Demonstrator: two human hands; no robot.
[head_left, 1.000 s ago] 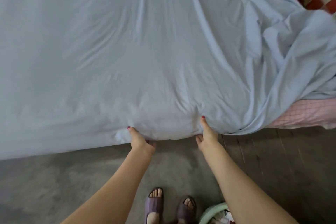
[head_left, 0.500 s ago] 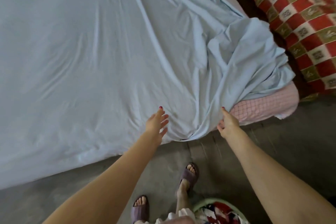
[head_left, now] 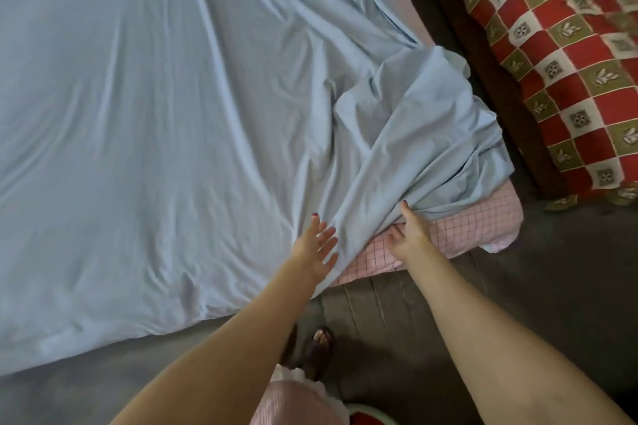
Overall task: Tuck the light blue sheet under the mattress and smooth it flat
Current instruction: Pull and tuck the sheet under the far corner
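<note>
Two hands at the untucked corner of the bed.
My right hand [head_left: 411, 235] pinched the bunched sheet [head_left: 424, 134] above the pink checked mattress [head_left: 466, 228]; my left hand [head_left: 316, 247], fingers spread, hovered beside the fold.

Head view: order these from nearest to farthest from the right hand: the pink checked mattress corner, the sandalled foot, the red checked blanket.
From the right hand:
1. Pink checked mattress corner, right beside the hand, touching it.
2. Sandalled foot, below-left on the floor.
3. Red checked blanket, far upper right.
</note>
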